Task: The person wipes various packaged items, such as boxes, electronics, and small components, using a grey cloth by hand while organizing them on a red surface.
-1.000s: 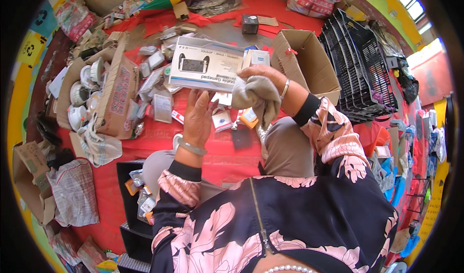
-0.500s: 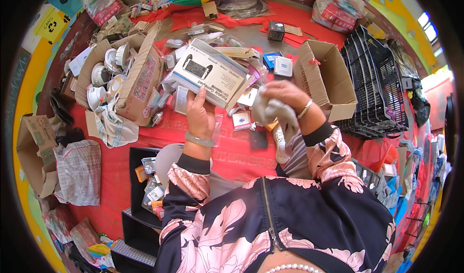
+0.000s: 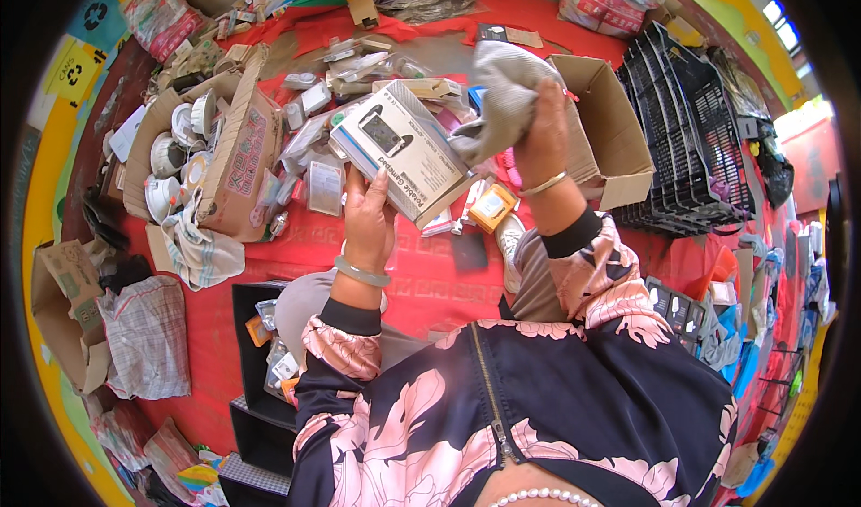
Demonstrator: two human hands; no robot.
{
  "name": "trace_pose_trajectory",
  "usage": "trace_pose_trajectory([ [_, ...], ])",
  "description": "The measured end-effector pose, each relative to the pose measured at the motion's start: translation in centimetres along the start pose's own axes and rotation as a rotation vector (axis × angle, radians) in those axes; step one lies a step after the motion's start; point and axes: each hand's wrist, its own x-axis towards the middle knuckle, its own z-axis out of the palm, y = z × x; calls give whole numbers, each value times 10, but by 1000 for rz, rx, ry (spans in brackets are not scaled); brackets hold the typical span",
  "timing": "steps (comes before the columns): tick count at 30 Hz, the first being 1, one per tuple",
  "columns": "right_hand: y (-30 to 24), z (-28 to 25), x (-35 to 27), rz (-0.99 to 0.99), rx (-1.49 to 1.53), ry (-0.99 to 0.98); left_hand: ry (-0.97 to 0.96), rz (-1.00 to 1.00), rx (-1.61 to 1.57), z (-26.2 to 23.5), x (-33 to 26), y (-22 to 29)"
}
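My left hand [image 3: 368,224] grips the lower edge of a white and blue gamepad box [image 3: 401,152], tilted, with a picture of the gamepad on its upper face. A grey cloth [image 3: 504,94] is bunched in my right hand [image 3: 543,139], raised just right of the box. Part of the cloth hangs by the box's right corner. Below my right hand lies an orange and white small box [image 3: 492,207]. A clear flat case [image 3: 325,187] rests left of the gamepad box, among small packaged items.
An open carton [image 3: 247,161] at the left holds several white round fixtures. At the right stand an empty-looking carton [image 3: 619,148] and a black plastic crate [image 3: 686,139]. Black bins [image 3: 256,372] with small packages sit by my left knee. Red cloth [image 3: 421,278] covers the floor.
My right hand has lifted the grey cloth up and away from my body, and the cloth has opened out. The gamepad box has tipped slightly and shifted right in my left hand.
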Motion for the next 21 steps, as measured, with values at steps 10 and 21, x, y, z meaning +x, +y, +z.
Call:
trace_pose_trajectory([
  [10,32,35,-50,-578,-1394,-962,5,-236,97,0,-11,-17],
  [21,43,-14,17,-67,-1380,-342,-202,-335,75,5,-18,-17],
])
